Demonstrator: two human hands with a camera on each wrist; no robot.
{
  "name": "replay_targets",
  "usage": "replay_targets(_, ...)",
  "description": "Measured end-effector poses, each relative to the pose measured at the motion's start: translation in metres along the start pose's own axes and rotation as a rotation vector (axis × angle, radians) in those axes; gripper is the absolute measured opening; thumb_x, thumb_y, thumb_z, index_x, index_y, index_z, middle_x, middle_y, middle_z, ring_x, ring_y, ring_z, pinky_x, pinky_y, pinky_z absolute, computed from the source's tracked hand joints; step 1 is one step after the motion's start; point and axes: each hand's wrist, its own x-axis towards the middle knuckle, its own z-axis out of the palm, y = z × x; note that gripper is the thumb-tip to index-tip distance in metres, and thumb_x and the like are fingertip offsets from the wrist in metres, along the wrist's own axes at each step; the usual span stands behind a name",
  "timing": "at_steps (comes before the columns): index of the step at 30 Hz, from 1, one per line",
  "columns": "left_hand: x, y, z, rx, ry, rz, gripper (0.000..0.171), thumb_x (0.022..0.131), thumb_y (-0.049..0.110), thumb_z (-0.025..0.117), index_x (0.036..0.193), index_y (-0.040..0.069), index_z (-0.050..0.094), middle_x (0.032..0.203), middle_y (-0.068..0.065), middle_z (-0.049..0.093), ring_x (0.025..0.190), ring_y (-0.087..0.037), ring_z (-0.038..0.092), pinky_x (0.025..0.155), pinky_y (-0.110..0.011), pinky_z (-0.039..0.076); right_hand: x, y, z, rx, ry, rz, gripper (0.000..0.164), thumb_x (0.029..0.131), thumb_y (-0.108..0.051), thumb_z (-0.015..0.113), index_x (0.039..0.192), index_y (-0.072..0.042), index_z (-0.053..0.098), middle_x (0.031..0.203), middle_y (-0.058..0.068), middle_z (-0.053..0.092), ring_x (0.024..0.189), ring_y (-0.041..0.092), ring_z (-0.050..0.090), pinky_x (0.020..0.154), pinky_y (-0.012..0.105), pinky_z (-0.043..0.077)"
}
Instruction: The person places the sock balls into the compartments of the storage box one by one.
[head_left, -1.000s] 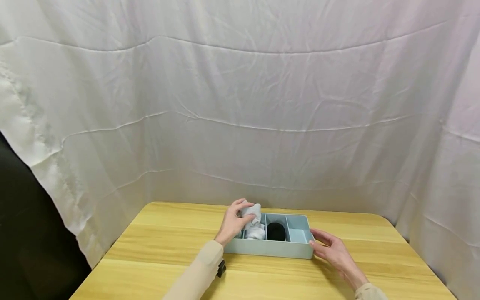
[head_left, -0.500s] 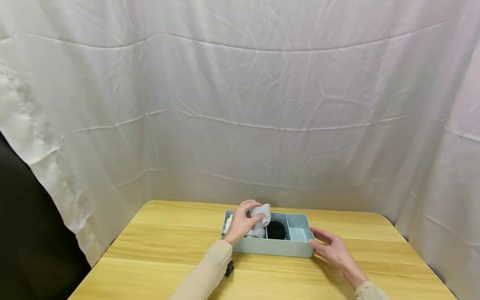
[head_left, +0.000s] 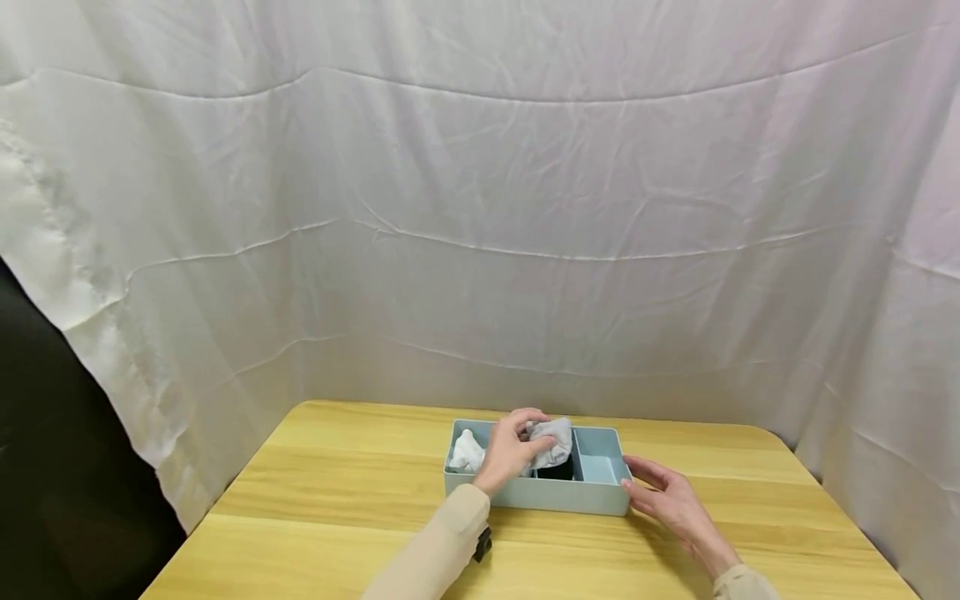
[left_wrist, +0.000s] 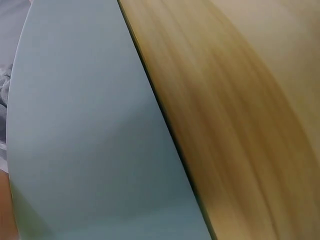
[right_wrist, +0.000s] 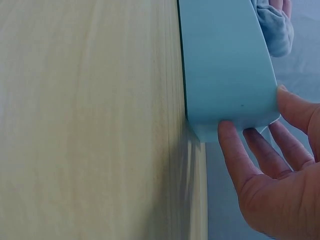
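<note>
My left hand pinches a rolled-up light grey sock between thumb and fingers. The sock is over the third compartment of a pale blue box, covering part of a black bundle there. A white bundle sits in the leftmost compartment; what lies in the second is mostly behind my left hand. At the right end, my right hand rests its fingertips against the box. In the right wrist view its fingers touch the end wall and its thumb the rim. The left wrist view mainly shows the box's side wall.
The box stands toward the back of a wooden table. A dividing wall separates the third compartment from the rightmost one. Behind the table hangs a pale curtain, with a dark area beyond it at the left.
My left hand has moved right with the grey sock, from above the second compartment to above the black bundle. The white bundle has come into view. My right hand stays on the box.
</note>
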Motion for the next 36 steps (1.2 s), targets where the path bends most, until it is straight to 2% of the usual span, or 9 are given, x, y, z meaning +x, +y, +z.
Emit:
replay_targets(5,0.000,0.002,0.010,0.010,-0.007,-0.006,0.026,0.084,0.017,0.078,0.110,0.016,0.073,0.126,-0.004,0.064,0.109,-0.015,0.063,0.088,-0.023,0.053,-0.002,0.001,-0.001,0.001,0.005,0.012,0.059,0.095,-0.016,0.066,0.146,0.001,0.042,0.150,0.028,0.039,0.126,0.034,0.054,0.094,0.042,0.053)
replay_targets(11,0.004,0.005,0.024,-0.044,-0.003,0.023,0.025,0.084,0.008,0.076,0.108,0.010,0.072,0.123,-0.009,0.062,0.100,-0.014,0.065,0.080,-0.020,0.053,-0.002,0.001,-0.002,0.033,0.015,0.014,0.060,0.094,-0.015,0.066,0.146,0.002,0.041,0.150,0.027,0.040,0.120,0.026,0.058,0.093,0.039,0.054)
replay_targets(15,0.006,0.007,0.032,-0.051,0.006,0.002,0.025,0.082,0.004,0.076,0.107,0.009,0.072,0.121,-0.009,0.062,0.098,-0.012,0.065,0.079,-0.018,0.052,-0.002,0.002,-0.001,0.039,0.004,-0.001,0.061,0.094,-0.014,0.067,0.146,0.005,0.040,0.149,0.029,0.040,0.117,0.024,0.059,0.093,0.039,0.054)
replay_targets(18,0.007,0.009,0.039,-0.062,0.023,-0.028,0.024,0.081,0.008,0.078,0.105,0.010,0.073,0.116,-0.008,0.063,0.091,-0.009,0.065,0.076,-0.017,0.052,-0.002,0.002,0.000,0.031,0.006,-0.006,0.060,0.094,-0.014,0.066,0.145,0.004,0.041,0.148,0.029,0.041,0.118,0.025,0.059,0.092,0.039,0.054)
replay_targets(21,0.007,0.011,0.045,-0.067,0.050,-0.061,0.023,0.081,0.010,0.079,0.102,0.011,0.073,0.107,-0.006,0.067,0.076,-0.004,0.062,0.066,-0.017,0.050,-0.001,0.002,0.000,0.026,0.008,-0.008,0.059,0.095,-0.013,0.065,0.145,0.003,0.042,0.148,0.028,0.041,0.120,0.026,0.057,0.092,0.038,0.054)
replay_targets(26,0.008,0.015,0.051,-0.022,0.091,-0.112,0.021,0.080,0.013,0.081,0.099,0.015,0.074,0.092,-0.001,0.069,0.063,-0.003,0.053,0.057,-0.019,0.044,0.000,0.002,0.003,0.024,-0.002,-0.025,0.059,0.094,-0.014,0.066,0.145,0.003,0.042,0.148,0.027,0.041,0.122,0.029,0.056,0.093,0.039,0.054)
replay_targets(31,0.008,0.016,0.054,0.002,0.085,-0.125,0.021,0.080,0.020,0.082,0.099,0.018,0.074,0.096,0.002,0.070,0.074,-0.003,0.061,0.065,-0.020,0.049,-0.001,0.001,0.005,0.023,-0.006,-0.028,0.059,0.094,-0.015,0.067,0.145,0.002,0.043,0.148,0.027,0.042,0.121,0.028,0.057,0.093,0.039,0.054)
replay_targets(36,0.007,0.014,0.054,0.025,0.032,-0.089,0.023,0.080,0.024,0.082,0.102,0.018,0.074,0.104,0.002,0.072,0.092,-0.011,0.068,0.077,-0.023,0.054,0.001,0.000,0.005,0.033,-0.010,-0.029,0.059,0.094,-0.016,0.067,0.145,0.002,0.043,0.148,0.027,0.043,0.119,0.026,0.059,0.092,0.037,0.054)
